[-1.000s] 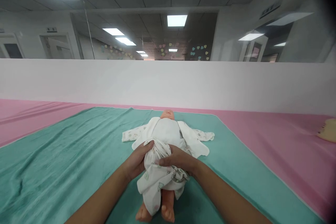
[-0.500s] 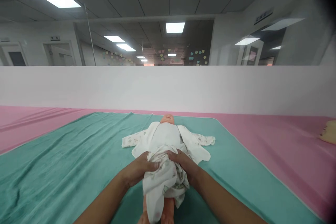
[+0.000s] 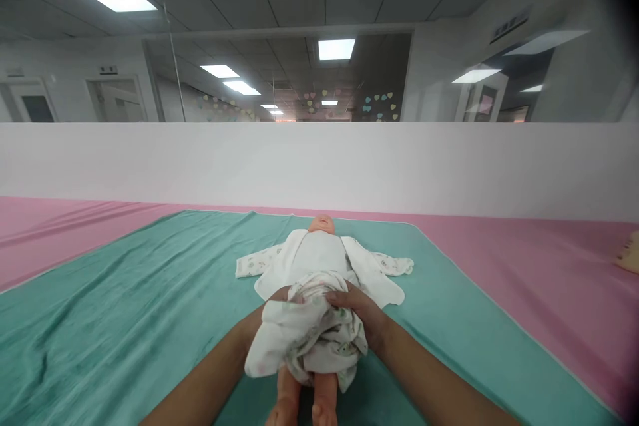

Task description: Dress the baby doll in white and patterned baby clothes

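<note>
Right grip [image 3: 363, 311]: holding cloth [image 3: 319, 336], lower centre
Left grip [image 3: 255, 319]: cloth-hidden, can't tell
Doll legs [image 3: 325, 396]: bottom centre
Yellow thing [image 3: 630, 254]: right edge

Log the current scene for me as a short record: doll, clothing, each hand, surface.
Doll: on its back, head away, bare lower legs toward camera
White jacket: open, sleeves spread to both sides
Patterned garment: bunched over hips and upper legs
Left hand: at garment, fingers hidden
Right hand: gripping garment, thumb on top
Surface: green cloth over pink
</note>
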{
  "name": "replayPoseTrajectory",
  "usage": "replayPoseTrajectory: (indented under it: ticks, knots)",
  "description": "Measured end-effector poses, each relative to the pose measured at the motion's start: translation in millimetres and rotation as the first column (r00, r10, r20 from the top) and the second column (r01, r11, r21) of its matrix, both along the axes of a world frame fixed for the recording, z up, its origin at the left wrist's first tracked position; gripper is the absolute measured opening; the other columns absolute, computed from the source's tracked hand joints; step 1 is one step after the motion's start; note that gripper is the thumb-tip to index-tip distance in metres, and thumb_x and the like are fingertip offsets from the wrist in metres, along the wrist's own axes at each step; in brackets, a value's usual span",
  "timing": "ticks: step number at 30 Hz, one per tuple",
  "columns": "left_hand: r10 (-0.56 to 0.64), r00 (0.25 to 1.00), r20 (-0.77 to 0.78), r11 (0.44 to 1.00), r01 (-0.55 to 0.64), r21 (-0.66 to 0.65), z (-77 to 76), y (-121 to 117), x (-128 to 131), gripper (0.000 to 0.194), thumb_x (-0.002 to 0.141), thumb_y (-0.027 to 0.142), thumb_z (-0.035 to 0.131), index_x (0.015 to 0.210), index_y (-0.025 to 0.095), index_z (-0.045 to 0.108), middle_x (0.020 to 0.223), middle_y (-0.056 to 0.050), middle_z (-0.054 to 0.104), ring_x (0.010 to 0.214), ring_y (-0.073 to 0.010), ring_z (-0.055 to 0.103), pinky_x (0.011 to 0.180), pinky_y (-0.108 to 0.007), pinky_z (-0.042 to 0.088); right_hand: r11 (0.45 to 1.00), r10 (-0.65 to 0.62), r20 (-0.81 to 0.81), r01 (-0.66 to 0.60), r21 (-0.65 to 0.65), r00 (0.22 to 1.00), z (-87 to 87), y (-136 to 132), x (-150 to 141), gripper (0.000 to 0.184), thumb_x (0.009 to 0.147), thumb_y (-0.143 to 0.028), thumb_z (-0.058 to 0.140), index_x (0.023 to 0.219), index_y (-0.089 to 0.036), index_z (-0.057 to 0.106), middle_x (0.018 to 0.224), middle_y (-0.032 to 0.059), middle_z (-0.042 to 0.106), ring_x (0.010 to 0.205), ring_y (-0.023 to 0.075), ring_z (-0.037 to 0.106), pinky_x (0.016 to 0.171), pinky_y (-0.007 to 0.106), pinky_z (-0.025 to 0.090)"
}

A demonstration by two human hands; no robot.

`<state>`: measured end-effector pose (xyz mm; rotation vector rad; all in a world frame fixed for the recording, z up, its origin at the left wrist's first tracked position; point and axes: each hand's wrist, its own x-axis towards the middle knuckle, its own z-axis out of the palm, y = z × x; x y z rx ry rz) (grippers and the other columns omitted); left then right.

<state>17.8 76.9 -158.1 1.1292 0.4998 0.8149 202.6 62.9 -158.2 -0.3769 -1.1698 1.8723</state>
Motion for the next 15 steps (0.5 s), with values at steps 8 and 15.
replayPoseTrajectory:
  ticks: [8,15]
  knots:
    - [-0.089,0.995,-0.034,0.992,0.092,0.089,2.2,-11.7,0.9,0.041,0.075,0.025,0.066,0.114,0.013,0.06,0.1,-0.01,0.066,0.09,-0.0229,0.061,0.081,-0.033,0.046,0.998,-0.014,0.127,0.007,0.059,0.992,9.4,1.3,-3.3,0.044,0.066,-0.036,0.073,0.101,-0.013,0.061,0.09,0.0083,0.066,0.088,0.0212,0.061,0.084,0.037,0.045]
    - [0.012,0.988,0.155,1.0,-0.012,-0.001,-5.5,-11.8,6.4,0.038,0.084,0.029,0.055,0.117,0.012,0.057,0.104,-0.015,0.064,0.093,-0.0254,0.061,0.083,-0.036,0.047,0.98,0.063,0.459,-0.143,0.14,0.886,22.0,1.1,5.3,0.047,0.06,-0.036,0.076,0.102,-0.015,0.063,0.093,0.0077,0.065,0.084,0.0208,0.06,0.08,0.037,0.046]
